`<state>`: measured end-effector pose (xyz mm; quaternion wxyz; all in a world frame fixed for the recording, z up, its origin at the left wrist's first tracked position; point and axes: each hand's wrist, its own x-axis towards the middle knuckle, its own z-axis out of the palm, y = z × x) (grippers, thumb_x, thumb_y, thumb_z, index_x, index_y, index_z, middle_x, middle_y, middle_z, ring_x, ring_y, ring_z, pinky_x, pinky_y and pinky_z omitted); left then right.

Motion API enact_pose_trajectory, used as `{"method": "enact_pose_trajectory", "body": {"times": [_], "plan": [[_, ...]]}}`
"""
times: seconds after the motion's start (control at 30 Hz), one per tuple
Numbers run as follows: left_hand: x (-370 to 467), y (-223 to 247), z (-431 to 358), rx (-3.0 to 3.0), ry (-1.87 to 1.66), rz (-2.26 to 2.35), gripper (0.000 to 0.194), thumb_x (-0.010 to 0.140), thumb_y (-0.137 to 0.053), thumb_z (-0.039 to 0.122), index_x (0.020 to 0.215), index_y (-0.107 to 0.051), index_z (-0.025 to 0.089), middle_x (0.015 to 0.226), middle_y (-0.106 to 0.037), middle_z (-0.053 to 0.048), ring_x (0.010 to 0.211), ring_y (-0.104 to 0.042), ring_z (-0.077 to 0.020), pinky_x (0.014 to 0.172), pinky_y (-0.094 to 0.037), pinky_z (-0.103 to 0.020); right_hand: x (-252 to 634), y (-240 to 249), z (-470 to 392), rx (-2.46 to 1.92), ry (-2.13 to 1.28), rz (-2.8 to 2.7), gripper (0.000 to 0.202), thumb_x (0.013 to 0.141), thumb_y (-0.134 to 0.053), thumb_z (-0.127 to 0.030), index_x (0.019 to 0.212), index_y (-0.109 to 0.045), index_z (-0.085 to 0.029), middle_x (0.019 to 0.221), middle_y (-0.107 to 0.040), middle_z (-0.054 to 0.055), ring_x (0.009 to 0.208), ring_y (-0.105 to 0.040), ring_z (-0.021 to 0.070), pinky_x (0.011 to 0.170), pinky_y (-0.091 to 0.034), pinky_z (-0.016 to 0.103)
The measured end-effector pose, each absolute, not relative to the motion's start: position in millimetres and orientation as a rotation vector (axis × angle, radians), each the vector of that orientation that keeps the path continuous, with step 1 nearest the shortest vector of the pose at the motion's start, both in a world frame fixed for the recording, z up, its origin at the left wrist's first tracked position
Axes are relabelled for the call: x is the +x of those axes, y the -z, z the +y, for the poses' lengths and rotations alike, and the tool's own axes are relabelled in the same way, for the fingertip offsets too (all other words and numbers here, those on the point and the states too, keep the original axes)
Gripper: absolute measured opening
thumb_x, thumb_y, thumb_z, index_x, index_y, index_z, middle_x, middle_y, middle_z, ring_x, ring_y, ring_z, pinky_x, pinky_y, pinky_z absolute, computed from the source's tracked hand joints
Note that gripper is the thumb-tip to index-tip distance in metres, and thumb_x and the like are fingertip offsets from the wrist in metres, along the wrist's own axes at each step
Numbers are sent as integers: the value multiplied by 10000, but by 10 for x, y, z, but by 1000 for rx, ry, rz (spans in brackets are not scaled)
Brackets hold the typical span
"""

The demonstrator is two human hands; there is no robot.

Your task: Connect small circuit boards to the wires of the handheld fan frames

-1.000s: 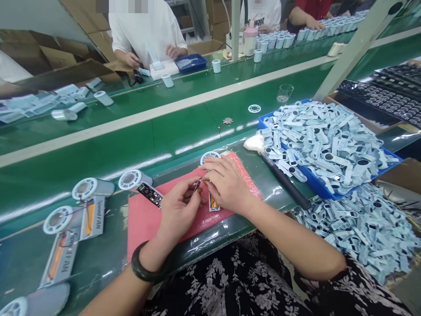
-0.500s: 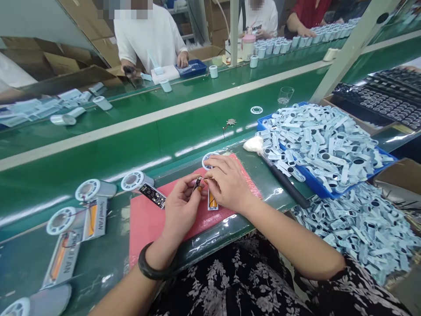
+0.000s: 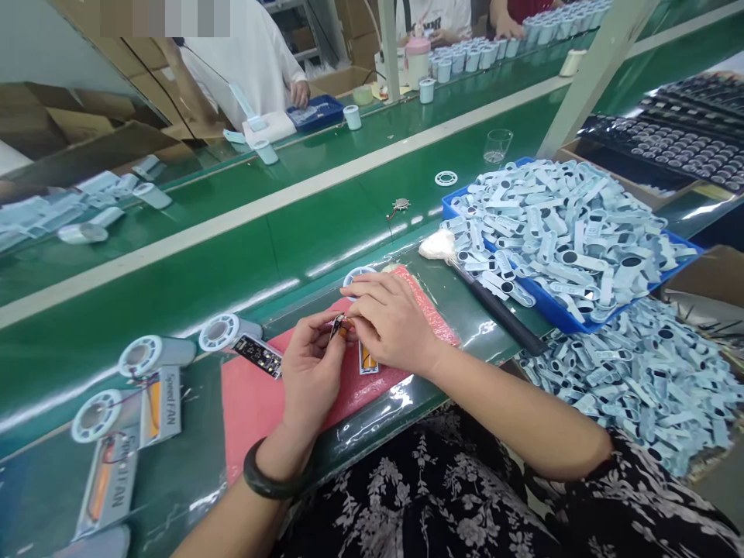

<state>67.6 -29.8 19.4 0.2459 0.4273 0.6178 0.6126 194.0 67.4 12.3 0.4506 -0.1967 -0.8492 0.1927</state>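
Observation:
My left hand pinches a small dark circuit board above a pink foam mat. My right hand lies over a pale blue fan body with an orange battery showing, its fingertips meeting the little board. The fan's round white head peeks out beyond my right fingers. A second dark circuit board rests on the mat's left edge, joined to another fan head.
Several open fan bodies lie at the left. A blue tray heaped with pale blue shells stands right, more shells in a box below. A black-handled brush lies between. Other people work across the green belt.
My hands keep pinching the little board over the fan body with small finger shifts. The camera has tilted, sliding the scene slightly left and down. The person across has leaned away.

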Motion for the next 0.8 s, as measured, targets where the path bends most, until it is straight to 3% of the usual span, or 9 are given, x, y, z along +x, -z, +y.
{"method": "enact_pose_trajectory", "body": {"times": [0.43,0.8], "plan": [[678,-140,-286,1247,-1738,1734,202,849,-778,172,1039,-760,239,972,-770,-3,828,-723,-98,789,-604,-166,1893,-84,680,-444,-562,-1983,157,968,-474,-119,914,-607,-182,1119,-715,74,1211,-565,251,1098,-374,459],[676,-127,-293,1192,-1711,1771,236,835,-779,211,1067,-744,230,994,-750,-26,848,-724,-143,781,-615,-246,1899,-107,684,-472,-598,-2066,126,964,-514,-100,934,-603,-183,1112,-712,59,1233,-553,234,1125,-337,436]]}}
